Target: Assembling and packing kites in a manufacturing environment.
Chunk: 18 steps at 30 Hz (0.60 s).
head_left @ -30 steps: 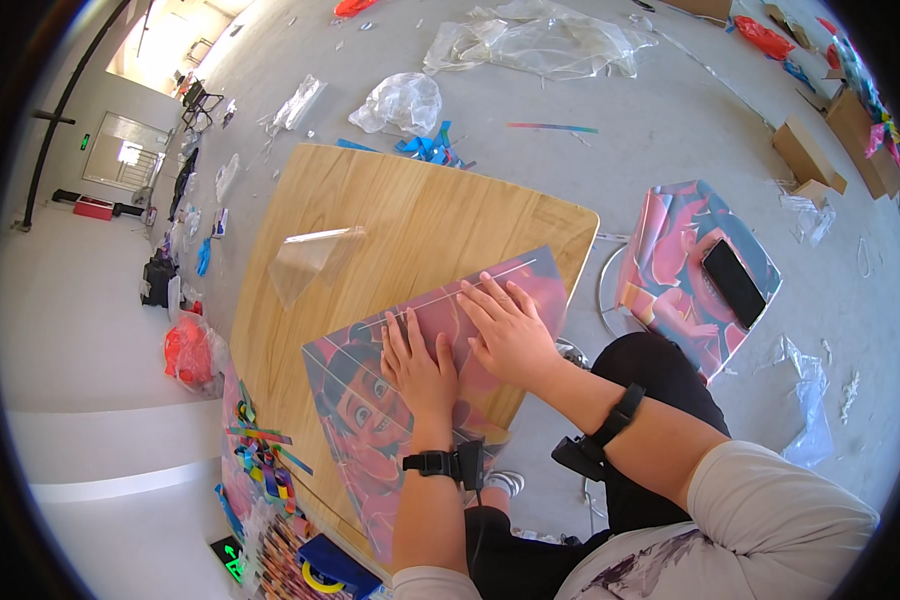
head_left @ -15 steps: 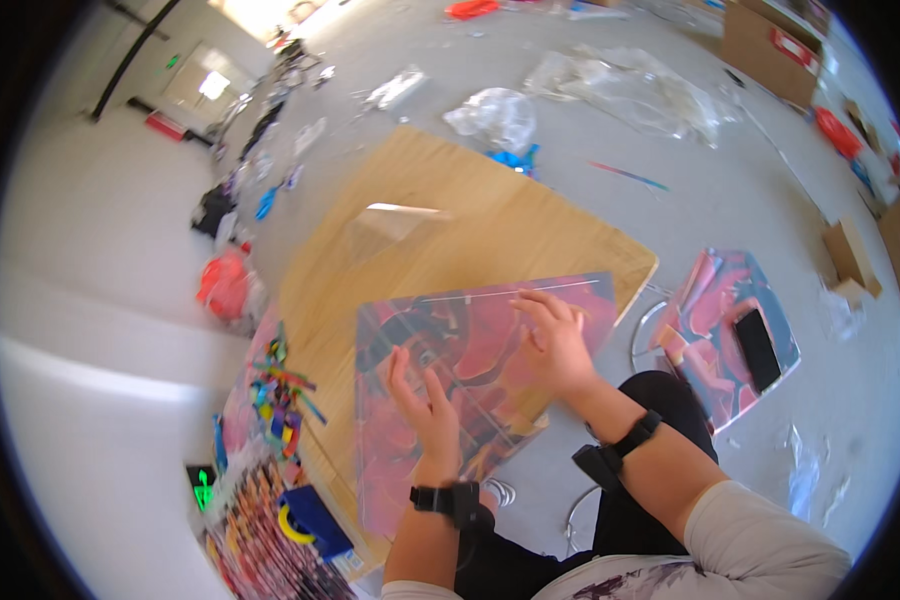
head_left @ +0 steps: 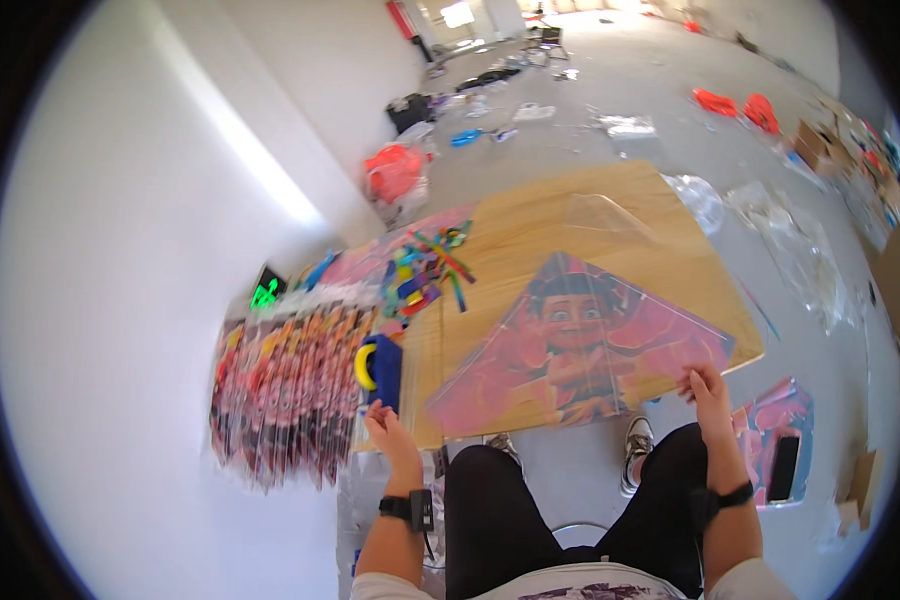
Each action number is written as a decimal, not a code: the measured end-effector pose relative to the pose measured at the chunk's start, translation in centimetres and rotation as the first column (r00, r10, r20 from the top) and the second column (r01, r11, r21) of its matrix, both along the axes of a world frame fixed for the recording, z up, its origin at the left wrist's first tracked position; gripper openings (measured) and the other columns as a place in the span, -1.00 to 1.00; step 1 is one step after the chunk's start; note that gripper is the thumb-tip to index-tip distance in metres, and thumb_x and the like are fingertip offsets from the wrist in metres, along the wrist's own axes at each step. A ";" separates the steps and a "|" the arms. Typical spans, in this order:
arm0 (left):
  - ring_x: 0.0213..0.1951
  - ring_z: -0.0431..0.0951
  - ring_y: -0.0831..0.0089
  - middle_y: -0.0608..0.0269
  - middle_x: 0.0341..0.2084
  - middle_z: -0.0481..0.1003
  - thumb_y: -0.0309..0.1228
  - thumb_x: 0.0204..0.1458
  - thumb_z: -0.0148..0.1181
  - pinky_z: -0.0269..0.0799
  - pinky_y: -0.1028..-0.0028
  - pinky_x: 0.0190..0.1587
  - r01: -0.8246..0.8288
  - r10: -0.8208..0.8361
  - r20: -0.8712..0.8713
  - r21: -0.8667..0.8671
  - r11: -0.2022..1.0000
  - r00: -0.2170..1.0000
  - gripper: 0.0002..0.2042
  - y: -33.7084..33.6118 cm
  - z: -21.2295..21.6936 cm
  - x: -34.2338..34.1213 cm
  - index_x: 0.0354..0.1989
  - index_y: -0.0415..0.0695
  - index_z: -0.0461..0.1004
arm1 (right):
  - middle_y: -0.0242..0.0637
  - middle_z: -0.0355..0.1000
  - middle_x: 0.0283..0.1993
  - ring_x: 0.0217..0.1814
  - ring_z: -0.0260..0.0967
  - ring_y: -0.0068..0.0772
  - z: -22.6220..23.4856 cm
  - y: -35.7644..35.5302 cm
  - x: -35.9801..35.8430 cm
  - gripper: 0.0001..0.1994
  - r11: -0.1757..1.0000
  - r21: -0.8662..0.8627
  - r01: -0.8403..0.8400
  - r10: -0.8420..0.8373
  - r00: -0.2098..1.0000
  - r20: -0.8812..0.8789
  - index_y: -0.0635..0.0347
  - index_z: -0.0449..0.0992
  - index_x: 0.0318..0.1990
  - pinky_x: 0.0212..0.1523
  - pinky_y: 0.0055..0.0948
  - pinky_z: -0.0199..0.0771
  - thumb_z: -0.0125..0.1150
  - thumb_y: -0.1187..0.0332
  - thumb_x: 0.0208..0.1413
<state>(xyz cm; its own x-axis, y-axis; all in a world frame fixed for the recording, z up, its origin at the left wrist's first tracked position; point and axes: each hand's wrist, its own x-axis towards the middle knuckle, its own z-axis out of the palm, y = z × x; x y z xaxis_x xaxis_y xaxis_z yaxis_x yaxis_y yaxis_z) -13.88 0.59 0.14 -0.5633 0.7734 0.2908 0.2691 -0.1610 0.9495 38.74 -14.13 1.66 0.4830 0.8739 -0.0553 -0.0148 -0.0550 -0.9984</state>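
Two hands are at work: my right hand (head_left: 707, 385) pinches the lower right corner of the pink kite (head_left: 575, 345), while my left hand (head_left: 388, 425) reaches the blue winder (head_left: 380, 368) at centre left; whether its fingers have closed I cannot tell. I judge the kite should stay flat on the wooden board (head_left: 530, 225), its corner gripped lightly so the thin film does not crease. The kite is a triangular pink sheet with a cartoon figure, lying mid-frame

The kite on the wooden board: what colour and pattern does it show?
The kite is mostly pink, printed with a cartoon figure; the head view shows it.
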 end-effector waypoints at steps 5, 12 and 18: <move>-0.13 0.46 0.27 0.11 -0.17 0.48 -0.49 0.17 0.07 0.40 0.35 -0.07 -0.241 0.274 -0.311 0.142 0.960 0.910 -0.76 1.4 0.8 -6.6 0.01 -0.18 0.47 | -0.39 0.52 -0.33 -0.37 0.42 -0.63 0.6 -6.8 -2.9 -0.85 0.992 -0.035 -0.119 0.117 0.992 -0.043 0.21 0.53 -0.07 -0.37 -0.65 0.34 0.04 0.43 0.34; -0.18 0.57 0.06 -0.05 -0.31 0.61 -0.15 0.24 0.04 0.41 0.19 -0.01 -0.047 -0.060 -0.464 -0.217 0.975 0.884 -0.61 7.3 -3.0 -14.1 -0.25 -0.28 0.61 | -0.33 0.46 -0.53 -0.50 0.45 -0.62 0.3 -9.2 -7.4 -0.87 0.992 -0.018 -0.125 0.119 0.870 0.479 0.30 0.59 -0.24 -0.43 -0.59 0.44 0.09 0.53 0.25; -0.32 0.64 0.20 -0.01 -0.44 0.65 0.10 0.33 -0.29 0.48 0.27 -0.08 0.213 -0.250 -0.020 -0.462 0.861 0.968 -0.27 10.2 -2.8 -14.2 -0.44 -0.32 0.64 | -0.26 0.50 -0.54 -0.51 0.50 -0.49 0.5 -8.7 -8.4 -0.89 0.984 -0.064 -0.166 0.169 0.765 0.621 0.28 0.60 -0.26 -0.43 -0.51 0.45 0.13 0.52 0.21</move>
<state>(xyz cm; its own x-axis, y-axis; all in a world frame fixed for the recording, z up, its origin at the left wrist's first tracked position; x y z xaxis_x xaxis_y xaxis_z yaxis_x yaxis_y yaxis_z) -28.07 10.79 -2.65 -0.3422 0.9355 -0.0881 0.3520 0.2146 0.9111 30.37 -22.84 2.19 0.2592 0.9448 0.2007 0.6190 -0.0030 -0.7854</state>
